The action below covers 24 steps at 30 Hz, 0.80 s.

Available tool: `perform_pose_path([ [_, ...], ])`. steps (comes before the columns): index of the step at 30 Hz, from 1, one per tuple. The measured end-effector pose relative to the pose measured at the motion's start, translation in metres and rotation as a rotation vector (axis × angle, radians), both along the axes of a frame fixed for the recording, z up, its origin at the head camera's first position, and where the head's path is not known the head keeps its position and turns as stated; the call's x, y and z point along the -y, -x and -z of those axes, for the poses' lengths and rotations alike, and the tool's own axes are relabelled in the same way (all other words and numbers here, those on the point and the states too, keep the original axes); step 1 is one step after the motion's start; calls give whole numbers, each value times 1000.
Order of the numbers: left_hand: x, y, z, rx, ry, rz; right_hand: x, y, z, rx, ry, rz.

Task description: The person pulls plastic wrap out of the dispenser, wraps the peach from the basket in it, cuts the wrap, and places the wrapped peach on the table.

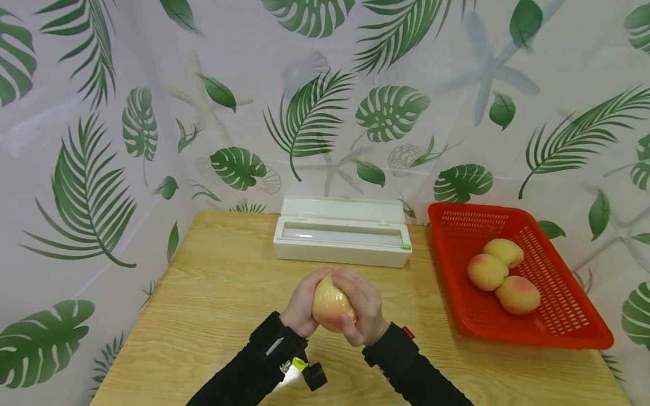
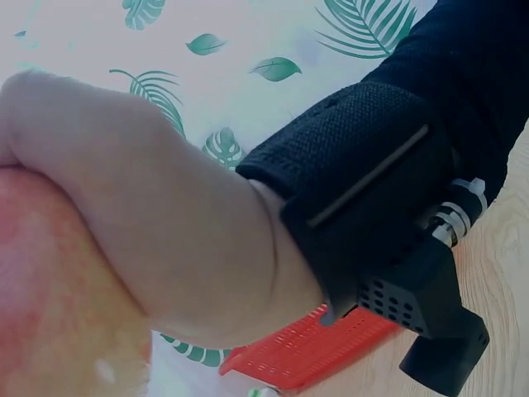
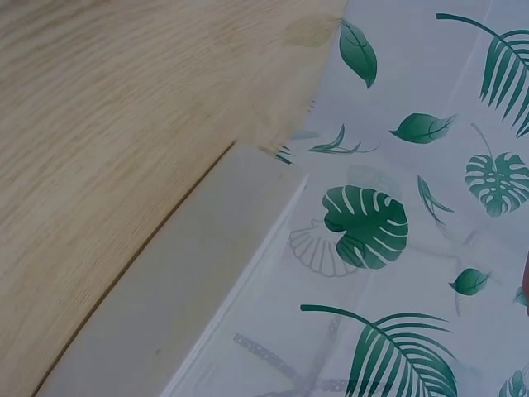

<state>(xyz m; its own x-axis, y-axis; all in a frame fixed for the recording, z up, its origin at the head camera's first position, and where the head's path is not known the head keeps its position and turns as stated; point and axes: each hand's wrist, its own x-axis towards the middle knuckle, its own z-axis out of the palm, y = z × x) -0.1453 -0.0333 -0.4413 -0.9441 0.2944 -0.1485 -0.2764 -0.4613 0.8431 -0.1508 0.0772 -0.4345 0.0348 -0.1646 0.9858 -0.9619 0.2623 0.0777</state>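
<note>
Both hands hold one yellow-pink peach above the table, low in the middle of the head view. A glossy, wrinkled clear film covers its surface. My left hand cups its left side, and my right hand curls over its right side with the thumb low on the front. In the left wrist view the peach fills the lower left corner, beside a hand and its black-cuffed wrist. Behind the hands stands a white cling film box, lid raised, with a roll inside. The right wrist view shows no fingers.
A red plastic basket stands on the right of the wooden table, with three peaches in it. A leaf-patterned sheet hangs behind the table and down its left side. The film box stands near the table's back edge.
</note>
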Motion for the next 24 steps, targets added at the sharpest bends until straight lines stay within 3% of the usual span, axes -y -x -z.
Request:
perform_pose_path([
  [3,2,0,-1,8,-1,10,-5,7,12,84,-24,-40],
  [6,5,1,-3,-8,-42,59,-12,13,22,296,-2,-108],
  [11,6,3,-5,-57,-196,166,-20,13,21,760,251,-290],
  [13,4,4,-5,-71,-219,187,-21,10,18,890,358,-357],
  [15,3,4,-4,-83,-225,210,-19,7,14,964,407,-384],
  [19,2,5,-4,-82,-245,219,-18,4,10,994,345,-373],
  [22,3,4,-5,-82,-228,199,-21,5,9,899,260,-281],
  [24,4,3,-4,-83,-182,168,-23,7,8,790,199,-212],
])
